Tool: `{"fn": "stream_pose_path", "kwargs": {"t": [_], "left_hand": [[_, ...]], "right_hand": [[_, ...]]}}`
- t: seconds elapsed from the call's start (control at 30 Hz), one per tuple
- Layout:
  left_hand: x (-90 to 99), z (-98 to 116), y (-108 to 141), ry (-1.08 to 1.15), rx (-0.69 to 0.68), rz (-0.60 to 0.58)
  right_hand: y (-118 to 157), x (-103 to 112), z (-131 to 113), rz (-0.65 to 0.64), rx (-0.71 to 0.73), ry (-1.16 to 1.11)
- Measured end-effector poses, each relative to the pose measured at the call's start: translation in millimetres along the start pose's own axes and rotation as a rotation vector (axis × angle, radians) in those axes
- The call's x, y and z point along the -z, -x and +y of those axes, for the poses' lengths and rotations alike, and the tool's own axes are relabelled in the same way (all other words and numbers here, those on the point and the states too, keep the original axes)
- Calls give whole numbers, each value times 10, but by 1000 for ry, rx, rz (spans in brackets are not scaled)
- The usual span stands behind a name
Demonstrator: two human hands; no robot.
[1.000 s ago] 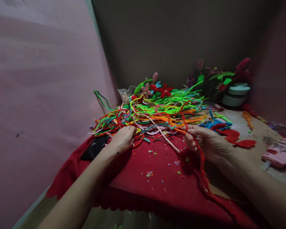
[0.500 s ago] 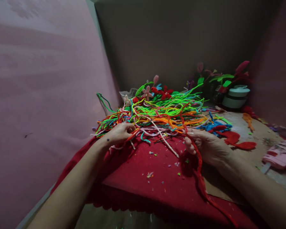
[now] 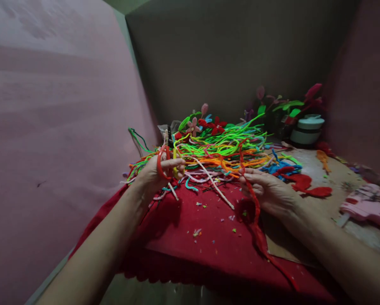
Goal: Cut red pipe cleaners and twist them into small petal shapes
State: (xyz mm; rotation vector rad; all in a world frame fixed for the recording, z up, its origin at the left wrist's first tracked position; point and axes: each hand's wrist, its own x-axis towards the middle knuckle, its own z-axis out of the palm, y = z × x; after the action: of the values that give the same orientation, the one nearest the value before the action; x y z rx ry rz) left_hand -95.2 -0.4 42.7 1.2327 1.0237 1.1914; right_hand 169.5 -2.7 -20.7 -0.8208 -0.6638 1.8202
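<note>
My left hand point(image 3: 156, 169) is closed on scissors with a red handle loop point(image 3: 163, 163) and a yellow one, at the front left of the pile. My right hand point(image 3: 268, 190) pinches red fuzzy stems point(image 3: 256, 212), which rise above the fingertips and hang down over the front of the red cloth. Between and behind the hands lies a pile of colourful fuzzy stems point(image 3: 221, 148), green, orange, pink and white. A white stem point(image 3: 213, 182) sticks out of it toward me. The scissor blades cannot be made out.
Small scraps point(image 3: 196, 232) dot the red cloth point(image 3: 183, 224). At right, a cardboard sheet point(image 3: 332, 178) lies near red petal shapes point(image 3: 320, 191), blue stems and a pink glue gun point(image 3: 366, 205). Behind are fuzzy flowers point(image 3: 217, 126) and a lidded jar point(image 3: 307, 131).
My left hand has turned and lifted slightly, and the scissor handles now show in it. My right hand still holds the red stems. The view has shifted a little.
</note>
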Motion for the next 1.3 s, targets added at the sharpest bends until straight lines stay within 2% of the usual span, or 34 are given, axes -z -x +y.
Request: {"fn": "stream_pose_path", "kwargs": {"t": [0.07,0.23,0.3,0.37,0.6,0.77,0.83,0.97,1.0,1.07,1.1,1.17,1.3], "left_hand": [[-236,-85,0,-59,37,-87],[-872,-370,-18,-47,118,-182],[-1040,-423,-33,-43,134,-232],[-1128,-426,-51,-55,161,-255],[-1068,-359,-133,-266,142,-152],[-963,-376,-216,-378,48,-133],[-895,-352,-249,-475,-34,-97],[-807,-201,-206,-742,-360,133],[-815,-158,-164,-776,-396,116],[-866,-105,-65,-892,-433,0],[-901,-105,-21,-992,-439,-90],[-962,-159,33,-1114,-425,-185],[-961,-377,-17,-1351,-413,-204]], "right_hand": [[-11,4,-4,-31,36,-33],[-47,23,8,-75,167,-50],[-60,22,15,-73,213,-42],[-73,15,21,-53,245,-61],[-93,12,25,-1,343,-48],[-68,16,12,-18,277,-40],[-59,8,6,2,279,-42],[-71,-1,11,73,348,-65],[-78,1,13,81,362,-72],[-90,8,11,93,375,-81],[-94,13,6,98,373,-83],[-98,23,-8,117,373,-97],[-106,46,-30,137,373,-131]]}}
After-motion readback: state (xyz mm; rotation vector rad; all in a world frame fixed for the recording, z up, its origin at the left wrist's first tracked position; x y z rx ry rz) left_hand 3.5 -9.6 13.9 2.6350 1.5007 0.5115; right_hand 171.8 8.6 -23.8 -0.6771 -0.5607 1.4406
